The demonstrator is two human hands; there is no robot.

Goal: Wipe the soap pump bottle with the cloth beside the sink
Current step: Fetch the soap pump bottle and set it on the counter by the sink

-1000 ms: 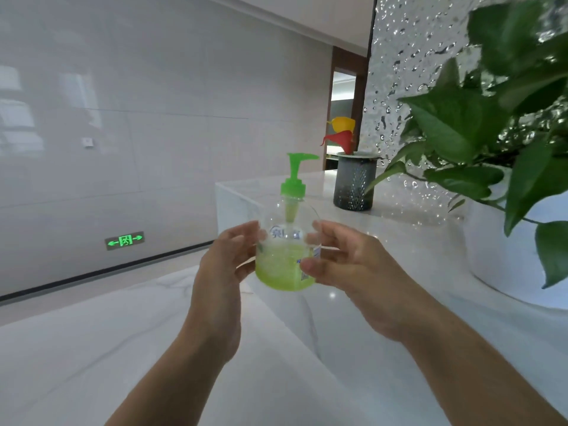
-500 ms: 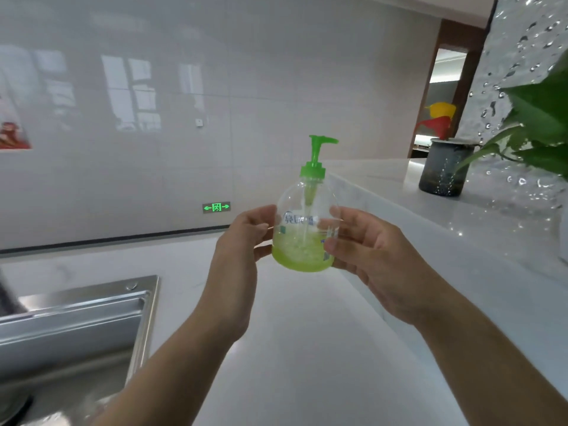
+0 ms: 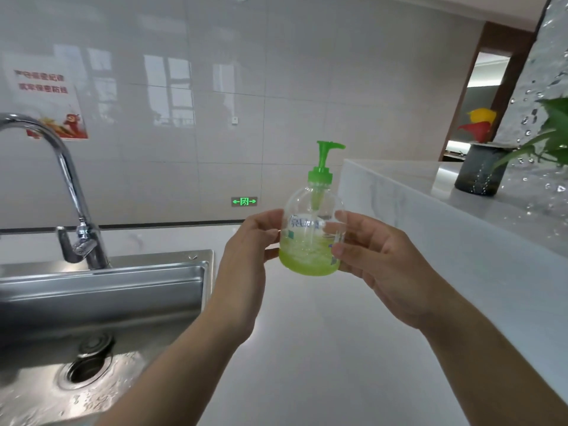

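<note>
As both hands (image 3: 246, 259) clasp soap bottle (image 3: 310, 238), upright

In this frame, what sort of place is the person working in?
Probably a shared pantry or washroom in an office or public building: a steel sink with a chrome faucet, glossy tiled walls, and a green exit sign set low on the wall.

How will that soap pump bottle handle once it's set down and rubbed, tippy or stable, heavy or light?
The soap pump bottle is probably light: green liquid fills only its lower part. Its wide round body should sit fairly stable, though the tall pump head could lever it over under a sideways push. The clear plastic looks smooth, maybe slippery; the left hand and right hand pinch it with fingertips.
</note>
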